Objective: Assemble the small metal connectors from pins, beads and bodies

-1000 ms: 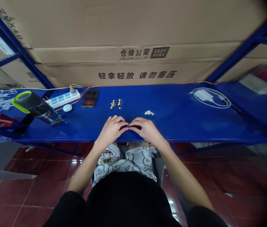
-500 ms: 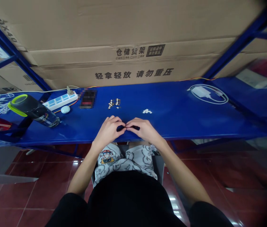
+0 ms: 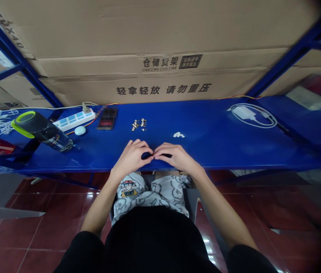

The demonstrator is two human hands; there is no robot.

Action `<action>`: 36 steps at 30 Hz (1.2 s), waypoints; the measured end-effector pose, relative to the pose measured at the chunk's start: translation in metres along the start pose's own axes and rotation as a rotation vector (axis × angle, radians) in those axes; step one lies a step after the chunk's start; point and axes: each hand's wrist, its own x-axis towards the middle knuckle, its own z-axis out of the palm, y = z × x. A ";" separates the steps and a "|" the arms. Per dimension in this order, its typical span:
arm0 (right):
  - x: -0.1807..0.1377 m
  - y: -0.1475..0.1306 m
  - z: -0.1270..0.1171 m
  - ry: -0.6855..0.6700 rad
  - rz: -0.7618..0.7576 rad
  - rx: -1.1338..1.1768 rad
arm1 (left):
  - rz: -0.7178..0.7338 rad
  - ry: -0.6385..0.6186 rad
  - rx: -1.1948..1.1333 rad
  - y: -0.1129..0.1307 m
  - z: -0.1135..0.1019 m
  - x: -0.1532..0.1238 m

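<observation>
So, L hand (image 3: 133, 155) meets R hand (image 3: 175, 156) over glossy tbl (image 3: 220, 136).

1 dark bottle (image 3: 45, 131) | 1 white power strip (image 3: 74, 120) | 1 white charger (image 3: 243, 113) | cardboard (image 3: 160, 34) behind

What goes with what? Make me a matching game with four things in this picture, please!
1. Bottle
2. Charger
3. Small white pieces
4. Left hand

A. In a cluster just beyond the right hand
B. Dark, with lime green at one end
C. Fingertips close to the other hand's
D. Inside a loop of white cable

Pairs: 1-B, 2-D, 3-A, 4-C
</observation>
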 end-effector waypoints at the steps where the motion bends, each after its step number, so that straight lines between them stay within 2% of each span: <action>1: 0.000 0.001 0.001 0.006 -0.001 -0.004 | -0.003 0.003 0.002 0.000 0.001 0.000; 15: -0.001 0.004 0.003 0.053 -0.010 0.032 | 0.022 -0.009 0.022 0.002 0.003 0.001; 36: -0.002 -0.002 -0.008 -0.038 0.003 0.031 | 0.040 -0.005 0.022 -0.001 0.003 0.004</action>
